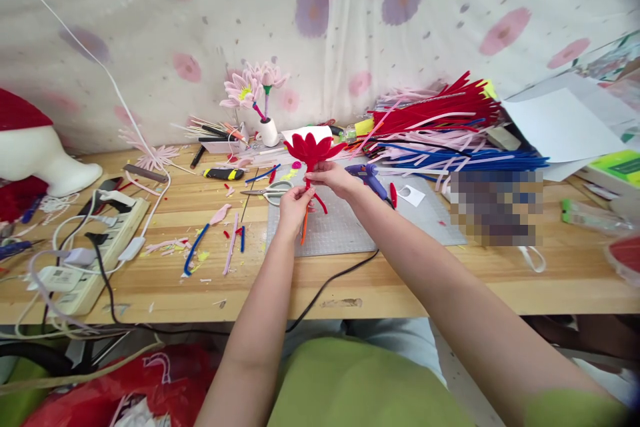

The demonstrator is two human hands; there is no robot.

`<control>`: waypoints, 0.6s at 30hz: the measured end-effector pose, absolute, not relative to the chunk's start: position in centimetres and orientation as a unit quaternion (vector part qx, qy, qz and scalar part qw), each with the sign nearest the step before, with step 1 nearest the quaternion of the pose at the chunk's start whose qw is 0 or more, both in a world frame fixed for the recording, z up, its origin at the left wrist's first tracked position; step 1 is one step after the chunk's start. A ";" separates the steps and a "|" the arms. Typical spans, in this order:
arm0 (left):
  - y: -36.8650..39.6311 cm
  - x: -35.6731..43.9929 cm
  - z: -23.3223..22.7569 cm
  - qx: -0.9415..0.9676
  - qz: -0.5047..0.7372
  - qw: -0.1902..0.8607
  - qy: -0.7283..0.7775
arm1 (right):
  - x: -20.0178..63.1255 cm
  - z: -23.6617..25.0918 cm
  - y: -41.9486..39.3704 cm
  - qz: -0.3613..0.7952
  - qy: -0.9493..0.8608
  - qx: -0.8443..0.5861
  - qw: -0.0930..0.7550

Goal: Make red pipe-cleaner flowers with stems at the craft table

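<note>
A red pipe-cleaner flower (311,149) with several pointed petals is held upright over the grey cutting mat (340,245). My right hand (330,177) pinches it just under the petals. Lower on its stem, the fingers of my left hand (296,205) are closed. From below the fingers hang an orange strip (304,227) and a loose red end (321,204). Scissors (273,193) lie just left of the hands, partly behind my left hand. A purple glue gun (369,180) rests on the mat to the right.
Bundles of red (440,110) and blue pipe cleaners (480,159) are heaped at the back right. Pink flowers stand in a white vase (269,132). A power strip (107,257) with tangled cords sits on the left, and a black cable (330,283) crosses the front edge.
</note>
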State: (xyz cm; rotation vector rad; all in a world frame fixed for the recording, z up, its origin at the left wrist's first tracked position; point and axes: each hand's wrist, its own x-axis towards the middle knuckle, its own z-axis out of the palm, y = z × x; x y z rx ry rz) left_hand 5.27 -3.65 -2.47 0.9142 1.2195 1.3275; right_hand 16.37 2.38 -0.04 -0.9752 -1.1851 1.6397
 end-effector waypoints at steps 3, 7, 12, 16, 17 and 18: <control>-3.5 5.4 -2.5 0.426 0.537 0.476 0.551 | 16.2 0.2 2.2 0.635 -0.490 -0.400 0.444; -3.6 5.5 -2.5 0.443 0.521 0.448 0.576 | 16.0 0.1 2.3 0.607 -0.505 -0.416 0.452; -3.7 5.1 -3.2 0.435 0.577 0.438 0.534 | 16.0 -0.1 2.4 0.578 -0.512 -0.431 0.467; -3.6 4.5 -2.9 0.437 0.530 0.470 0.554 | 16.0 -0.3 2.6 0.563 -0.527 -0.438 0.462; -3.6 4.3 -2.5 0.431 0.511 0.491 0.559 | 16.1 -0.3 2.6 0.570 -0.529 -0.437 0.452; -3.6 4.1 -2.1 0.420 0.494 0.510 0.565 | 16.1 -0.2 2.7 0.580 -0.532 -0.433 0.440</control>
